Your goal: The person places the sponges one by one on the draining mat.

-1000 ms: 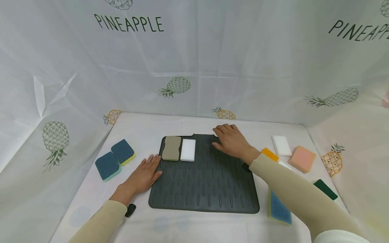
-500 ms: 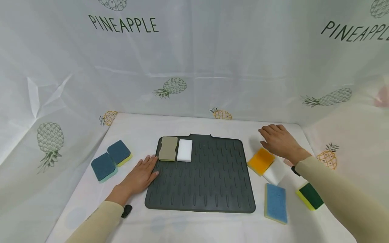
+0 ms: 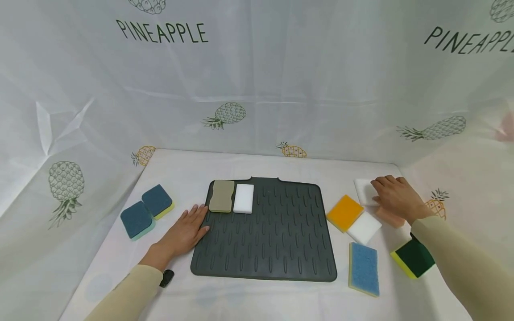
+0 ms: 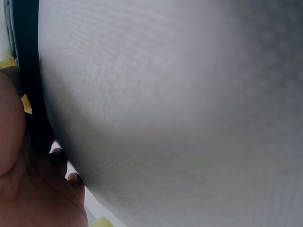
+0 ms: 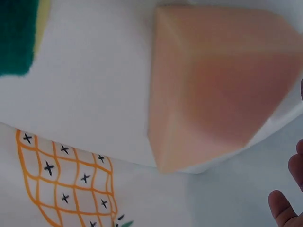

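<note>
My left hand (image 3: 185,232) lies flat, its fingers straight and touching the left edge of the dark ribbed mat (image 3: 267,247). On the mat's back left a beige scalloped sponge (image 3: 222,195) sits beside a white sponge (image 3: 243,199). At the right, my right hand (image 3: 396,196) hovers over a pink sponge block (image 3: 388,217) and the right part of a white sponge (image 3: 362,191), covering some of each. Its fingers look loosely bent. The right wrist view shows the pink block (image 5: 222,94) with fingertips (image 5: 281,208) apart from it.
An orange sponge (image 3: 345,212), another white one (image 3: 364,227), a blue one (image 3: 364,268) and a green-and-yellow one (image 3: 414,257) lie right of the mat. Two dark blue-topped sponges (image 3: 137,220) lie at the left. A pineapple-print sheet (image 3: 257,80) hangs behind the table.
My right hand has left the mat's back edge and moved right, over the white and pink sponges, dropping lower in the last half second. The left hand has stayed at the mat's edge.
</note>
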The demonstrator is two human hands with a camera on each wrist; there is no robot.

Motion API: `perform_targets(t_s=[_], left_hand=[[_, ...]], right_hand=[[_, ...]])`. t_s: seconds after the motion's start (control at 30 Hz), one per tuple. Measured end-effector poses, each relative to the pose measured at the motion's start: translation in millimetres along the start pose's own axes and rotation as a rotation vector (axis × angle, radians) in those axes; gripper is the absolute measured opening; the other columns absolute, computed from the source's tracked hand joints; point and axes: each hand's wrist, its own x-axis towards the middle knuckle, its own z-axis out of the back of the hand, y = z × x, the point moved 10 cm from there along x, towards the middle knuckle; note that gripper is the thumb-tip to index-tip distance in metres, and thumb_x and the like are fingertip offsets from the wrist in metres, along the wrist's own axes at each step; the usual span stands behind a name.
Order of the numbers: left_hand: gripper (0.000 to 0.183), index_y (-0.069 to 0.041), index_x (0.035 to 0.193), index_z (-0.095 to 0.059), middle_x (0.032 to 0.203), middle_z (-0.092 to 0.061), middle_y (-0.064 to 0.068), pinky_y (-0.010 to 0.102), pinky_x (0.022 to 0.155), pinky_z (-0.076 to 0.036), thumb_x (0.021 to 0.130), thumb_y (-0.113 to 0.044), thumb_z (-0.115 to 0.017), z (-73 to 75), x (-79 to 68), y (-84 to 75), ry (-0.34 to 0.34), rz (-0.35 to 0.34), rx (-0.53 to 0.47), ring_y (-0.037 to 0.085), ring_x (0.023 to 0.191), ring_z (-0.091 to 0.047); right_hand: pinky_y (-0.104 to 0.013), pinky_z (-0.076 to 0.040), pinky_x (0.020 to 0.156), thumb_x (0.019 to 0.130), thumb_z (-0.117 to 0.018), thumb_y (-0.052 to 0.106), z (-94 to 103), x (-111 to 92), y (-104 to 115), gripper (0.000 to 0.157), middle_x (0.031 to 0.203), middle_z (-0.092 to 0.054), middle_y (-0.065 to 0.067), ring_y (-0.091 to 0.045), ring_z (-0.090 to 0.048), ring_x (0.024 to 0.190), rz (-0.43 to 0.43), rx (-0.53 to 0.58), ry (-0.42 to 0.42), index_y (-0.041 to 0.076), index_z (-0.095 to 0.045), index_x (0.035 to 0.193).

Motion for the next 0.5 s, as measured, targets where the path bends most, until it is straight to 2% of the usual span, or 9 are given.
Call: perform_targets(t_s=[0.3,0.43,0.5], left_hand=[[0.069,0.005,0.163,-0.032,0.169,-0.034,0.025,0.065,0.127,-0.025,0.111,-0.034,-0.054,4.0,0.4,-4.3,-0.003,-0.006,-0.003,0.046,0.158,-0.028],[0.069,0.004,0.163,-0.031,0.169,-0.033,0.024,0.064,0.128,-0.024,0.111,-0.034,-0.054,3.6,0.3,-3.5,0.004,0.002,-0.006,0.045,0.159,-0.027],[0.069,0.004,0.163,-0.031,0.169,-0.033,0.025,0.064,0.128,-0.024,0.111,-0.034,-0.054,3.8,0.4,-3.7,0.004,0.000,-0.007,0.045,0.159,-0.027]], right_hand=[[-0.074,-0.038,0.111,0.085,-0.089,0.032,-11.8,-0.2,-17.0,0.082,0.149,-0.049,-0.029,-0.052,-0.044,0.135,-0.134,0.118,0.078,-0.006,-0.050,0.146],[-0.075,-0.031,0.116,0.086,-0.088,0.032,-14.5,-0.9,-19.5,0.088,0.154,-0.044,-0.031,-0.053,-0.039,0.140,-0.151,0.147,0.119,-0.007,-0.044,0.151],[-0.076,-0.031,0.116,0.086,-0.088,0.033,-15.0,-2.3,-19.0,0.089,0.153,-0.045,-0.032,-0.053,-0.039,0.139,-0.146,0.146,0.124,-0.008,-0.043,0.151]])
